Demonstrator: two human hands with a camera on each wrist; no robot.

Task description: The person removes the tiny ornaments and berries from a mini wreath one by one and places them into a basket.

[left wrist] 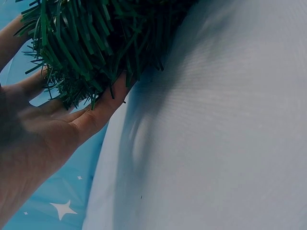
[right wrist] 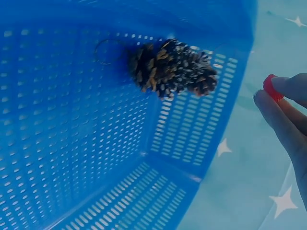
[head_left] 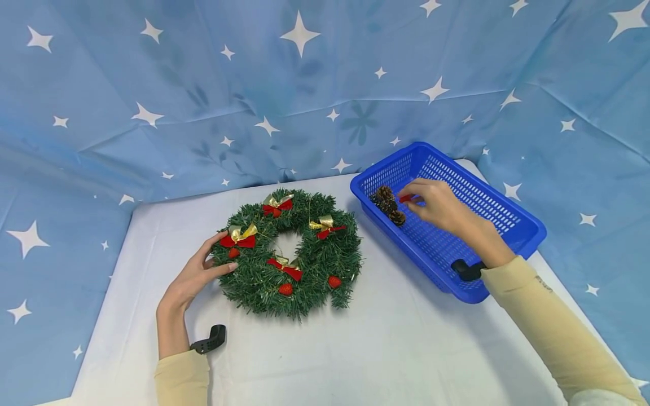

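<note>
A green Christmas wreath (head_left: 325,293) lies on the white tabletop, set with several red bows with gold ribbon and red strawberry ornaments (head_left: 285,289). My left hand (head_left: 193,276) grips its left edge, thumb on top of the greenery; in the left wrist view fingers (left wrist: 103,108) reach in beneath the branches. On the right, my right hand (head_left: 439,206) is over the blue basket (head_left: 530,225). Between thumb and fingertips it pinches a small red strawberry ornament (right wrist: 272,87), partly hidden by the fingers. Several pine cones (right wrist: 172,69) sit together at the basket's left end.
The basket stands at the table's right side, its perforated walls rising around the pine cones. A blue curtain with white stars (head_left: 299,34) hangs behind the table (head_left: 284,361) and along both sides. Black wrist cameras (head_left: 215,338) are strapped to both wrists.
</note>
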